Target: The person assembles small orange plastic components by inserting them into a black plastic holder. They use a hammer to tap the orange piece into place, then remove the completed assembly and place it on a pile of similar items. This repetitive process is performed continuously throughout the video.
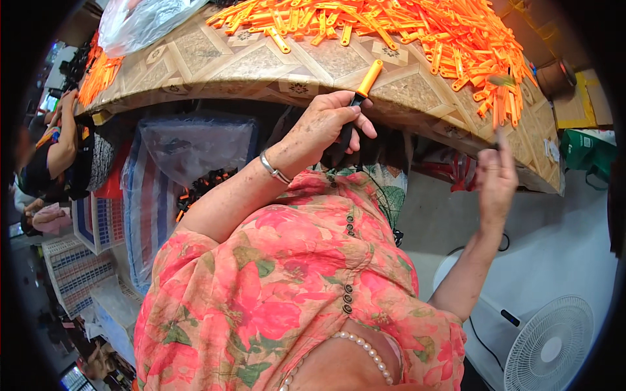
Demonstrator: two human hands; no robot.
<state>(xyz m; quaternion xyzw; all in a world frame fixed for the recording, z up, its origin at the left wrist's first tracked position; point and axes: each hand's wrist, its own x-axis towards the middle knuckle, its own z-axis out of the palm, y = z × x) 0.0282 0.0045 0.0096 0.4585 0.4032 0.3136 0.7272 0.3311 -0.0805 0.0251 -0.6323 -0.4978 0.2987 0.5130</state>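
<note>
My left hand (329, 124) is closed in front of the table's near edge. Between its thumb and fingers it grips a slim orange-and-black handle (370, 78). The orange end, with a hole at its tip, points up and away from me, while the black part runs down inside the hand. To the right, my right hand (497, 173) is raised beside the table edge, below the right end of a pile of orange plastic pieces (456, 39). Motion smears its fingers, and one reaches upward. Whether it holds anything is unclear.
A patterned table (215, 58) curves across the front. On it lies a clear plastic bag (147, 26) at the left. A striped woven bag (156, 195) stands below. A white fan (551, 342) is at lower right. Another person (62, 143) sits at the far left.
</note>
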